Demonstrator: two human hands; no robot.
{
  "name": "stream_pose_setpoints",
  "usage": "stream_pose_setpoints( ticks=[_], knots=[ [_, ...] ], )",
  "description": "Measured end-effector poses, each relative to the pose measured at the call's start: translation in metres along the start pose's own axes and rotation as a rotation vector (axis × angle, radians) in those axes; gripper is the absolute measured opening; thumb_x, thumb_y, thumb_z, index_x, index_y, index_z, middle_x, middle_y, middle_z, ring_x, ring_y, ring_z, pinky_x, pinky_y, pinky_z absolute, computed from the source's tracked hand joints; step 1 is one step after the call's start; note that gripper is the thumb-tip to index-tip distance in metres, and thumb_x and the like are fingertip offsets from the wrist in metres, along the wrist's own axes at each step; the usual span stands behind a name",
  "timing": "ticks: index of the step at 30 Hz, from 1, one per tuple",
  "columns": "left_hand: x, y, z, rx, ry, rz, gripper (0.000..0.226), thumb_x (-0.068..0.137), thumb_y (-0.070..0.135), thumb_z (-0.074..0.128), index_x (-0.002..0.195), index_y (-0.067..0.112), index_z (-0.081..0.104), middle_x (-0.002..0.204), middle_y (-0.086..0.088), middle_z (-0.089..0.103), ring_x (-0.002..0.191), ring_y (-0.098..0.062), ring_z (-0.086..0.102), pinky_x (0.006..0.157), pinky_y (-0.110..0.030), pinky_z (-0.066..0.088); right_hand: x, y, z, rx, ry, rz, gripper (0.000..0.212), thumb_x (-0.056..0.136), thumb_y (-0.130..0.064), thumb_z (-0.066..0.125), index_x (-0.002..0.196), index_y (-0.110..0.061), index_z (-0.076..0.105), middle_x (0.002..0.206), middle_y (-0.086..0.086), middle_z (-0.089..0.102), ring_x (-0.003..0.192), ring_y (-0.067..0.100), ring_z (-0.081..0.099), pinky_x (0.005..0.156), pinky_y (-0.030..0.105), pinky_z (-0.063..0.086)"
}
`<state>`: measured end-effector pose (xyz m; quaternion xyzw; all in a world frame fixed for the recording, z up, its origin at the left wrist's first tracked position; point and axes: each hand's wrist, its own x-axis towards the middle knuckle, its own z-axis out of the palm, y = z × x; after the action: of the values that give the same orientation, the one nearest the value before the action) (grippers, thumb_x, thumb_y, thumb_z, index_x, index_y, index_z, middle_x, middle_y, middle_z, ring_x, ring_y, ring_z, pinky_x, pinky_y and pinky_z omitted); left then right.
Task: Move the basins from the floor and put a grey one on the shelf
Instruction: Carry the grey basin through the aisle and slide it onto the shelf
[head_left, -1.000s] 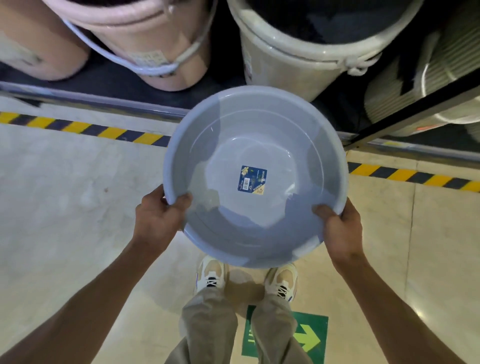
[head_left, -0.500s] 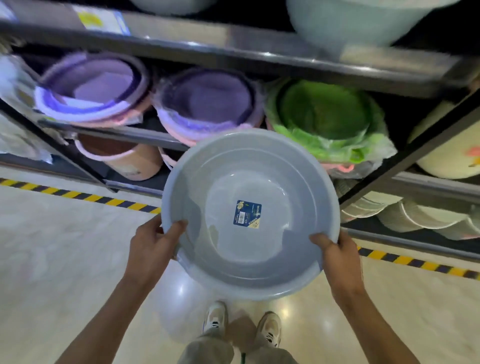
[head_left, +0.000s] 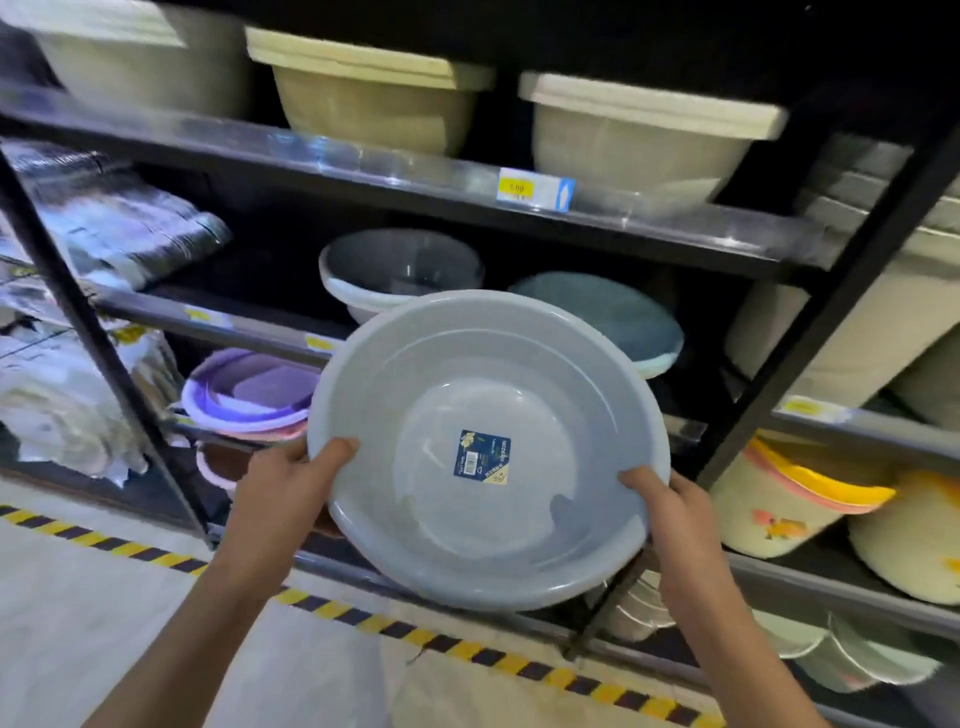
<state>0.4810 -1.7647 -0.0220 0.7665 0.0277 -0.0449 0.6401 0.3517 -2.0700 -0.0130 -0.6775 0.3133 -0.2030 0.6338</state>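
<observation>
I hold a round grey basin (head_left: 415, 415) with a blue label at its bottom, tilted with its inside toward me, in front of the shelf unit. My left hand (head_left: 283, 483) grips its left rim with the thumb inside. My right hand (head_left: 665, 501) grips the lower right rim, thumb over the edge. Behind the basin, on the middle shelf (head_left: 218, 322), sits a stack of grey basins (head_left: 400, 270), with a dark teal basin (head_left: 608, 317) beside it.
Beige tubs (head_left: 374, 93) line the upper shelf. Purple basins (head_left: 244, 395) sit lower left, wrapped goods (head_left: 104, 228) far left, cream and yellow tubs (head_left: 800, 499) at right. A black diagonal upright (head_left: 831, 306) crosses at right. Yellow-black tape (head_left: 467, 649) marks the floor edge.
The basin has risen from near floor level to the height of the middle shelves, and my view has lifted with it. Both hands keep the same grip on the rim.
</observation>
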Motion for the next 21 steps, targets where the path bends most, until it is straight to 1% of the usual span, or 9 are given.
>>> stream_pose_setpoints(
  ticks=[2,4,7,9,11,13,16,19,21],
  knots=[
    [-0.004,0.023,-0.006,-0.039,0.017,0.018,0.024,0.082,0.038,0.073,0.091,0.016,0.076,0.07,-0.001,0.079,0.06,-0.024,0.076,0.045,-0.032,0.058,-0.002,-0.024,-0.002,0.025,-0.02,-0.041,0.017,0.077,-0.03,0.069,0.09,-0.021,0.075,0.082,0.004,0.077,0.077,0.029,0.072,0.065,0.043,0.055],
    [-0.008,0.043,-0.011,-0.073,0.021,0.04,0.025,0.082,0.036,0.073,0.094,0.014,0.076,0.072,-0.005,0.079,0.059,-0.024,0.076,0.042,-0.028,0.055,-0.003,-0.045,-0.004,0.038,-0.056,-0.1,0.02,0.076,-0.034,0.07,0.088,-0.019,0.076,0.084,0.006,0.077,0.075,0.028,0.073,0.064,0.04,0.054],
    [-0.014,0.071,-0.021,-0.099,0.033,0.056,0.033,0.077,0.041,0.072,0.094,0.013,0.076,0.076,-0.01,0.08,0.063,-0.033,0.077,0.055,-0.039,0.061,-0.003,-0.07,-0.004,0.063,-0.129,-0.168,0.019,0.079,-0.037,0.069,0.09,-0.026,0.079,0.086,0.006,0.079,0.076,0.024,0.075,0.067,0.04,0.056],
    [-0.015,0.085,-0.027,-0.11,0.056,0.062,0.028,0.079,0.04,0.073,0.091,0.014,0.076,0.075,-0.011,0.079,0.064,-0.036,0.076,0.064,-0.047,0.063,-0.001,-0.085,-0.001,0.08,-0.166,-0.185,0.019,0.079,-0.04,0.069,0.092,-0.029,0.079,0.086,0.005,0.079,0.074,0.022,0.074,0.066,0.039,0.054],
    [-0.016,0.095,-0.031,-0.107,0.078,0.068,0.022,0.086,0.035,0.072,0.089,0.013,0.076,0.073,-0.013,0.078,0.065,-0.038,0.076,0.064,-0.05,0.064,0.003,-0.095,0.003,0.088,-0.188,-0.189,0.015,0.082,-0.036,0.069,0.089,-0.029,0.079,0.085,0.005,0.079,0.07,0.019,0.074,0.061,0.033,0.052],
    [-0.017,0.102,-0.036,-0.105,0.086,0.073,0.023,0.088,0.033,0.071,0.09,0.011,0.076,0.074,-0.015,0.078,0.065,-0.038,0.075,0.059,-0.046,0.064,0.007,-0.102,0.008,0.11,-0.209,-0.185,0.012,0.084,-0.032,0.069,0.083,-0.027,0.08,0.082,0.006,0.079,0.066,0.018,0.073,0.053,0.027,0.053],
    [-0.017,0.104,-0.044,-0.101,0.093,0.081,0.025,0.087,0.037,0.07,0.086,0.013,0.077,0.074,-0.014,0.078,0.061,-0.033,0.075,0.053,-0.038,0.061,0.015,-0.106,0.019,0.13,-0.247,-0.182,0.015,0.086,-0.028,0.068,0.078,-0.027,0.081,0.078,0.005,0.078,0.062,0.015,0.072,0.047,0.022,0.052],
    [-0.014,0.1,-0.055,-0.104,0.135,0.069,0.029,0.076,0.046,0.071,0.079,0.018,0.079,0.073,-0.011,0.078,0.063,-0.033,0.076,0.06,-0.044,0.062,0.024,-0.107,0.035,0.14,-0.296,-0.163,0.016,0.086,-0.028,0.068,0.088,-0.017,0.079,0.08,0.007,0.078,0.064,0.018,0.074,0.048,0.022,0.053],
    [-0.011,0.096,-0.066,-0.114,0.167,0.048,0.034,0.075,0.045,0.072,0.086,0.014,0.078,0.073,-0.013,0.078,0.063,-0.036,0.076,0.062,-0.047,0.063,0.029,-0.108,0.053,0.126,-0.336,-0.147,0.021,0.085,-0.03,0.068,0.097,-0.015,0.077,0.086,0.009,0.078,0.072,0.021,0.075,0.056,0.029,0.056]
  ],
)
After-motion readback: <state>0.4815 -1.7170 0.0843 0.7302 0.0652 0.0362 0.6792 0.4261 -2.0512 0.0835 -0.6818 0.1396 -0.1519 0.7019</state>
